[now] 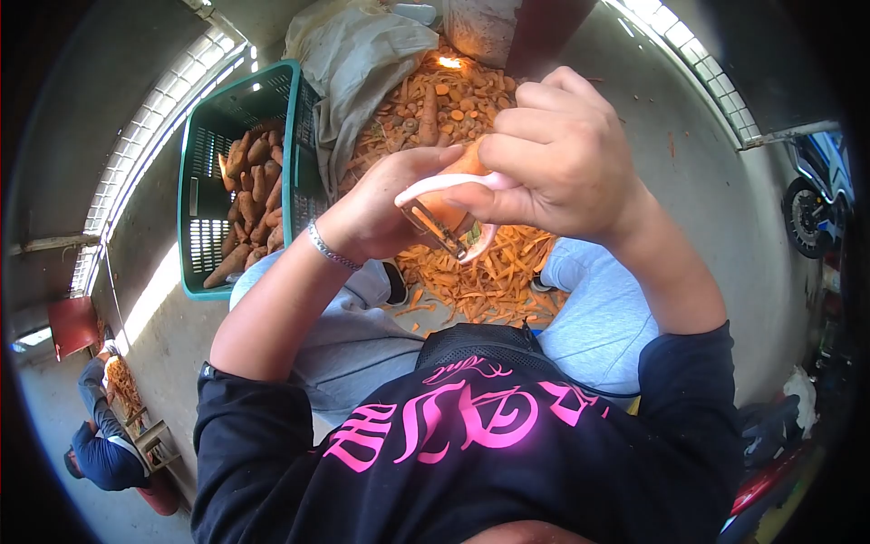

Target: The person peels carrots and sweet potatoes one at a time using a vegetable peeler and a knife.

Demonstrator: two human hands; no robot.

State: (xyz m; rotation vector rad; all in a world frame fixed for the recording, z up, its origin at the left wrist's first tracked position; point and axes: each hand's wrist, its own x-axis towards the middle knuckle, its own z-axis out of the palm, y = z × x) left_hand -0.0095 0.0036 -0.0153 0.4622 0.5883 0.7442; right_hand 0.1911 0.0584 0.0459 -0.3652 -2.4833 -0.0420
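Observation:
My right hand (566, 154) is closed around the handle of a white-and-pink peeler (424, 187). The peeler's metal blade, with orange shreds on it, faces down to the left. An orange carrot (471, 159) lies behind the peeler, partly hidden by it and by my fingers. Wrapped around the carrot from the left is my left hand (385, 195), with a bracelet on its wrist. Beneath both hands, carrot peelings (489, 286) cover the floor between my legs.
To the left stands a green plastic crate (292, 136) of unpeeled carrots (258, 181). A pale sack (358, 54) lies beside a heap of carrots and pieces (453, 104). Another person (109, 453) sits at lower left. A blue motorcycle (820, 190) is at right.

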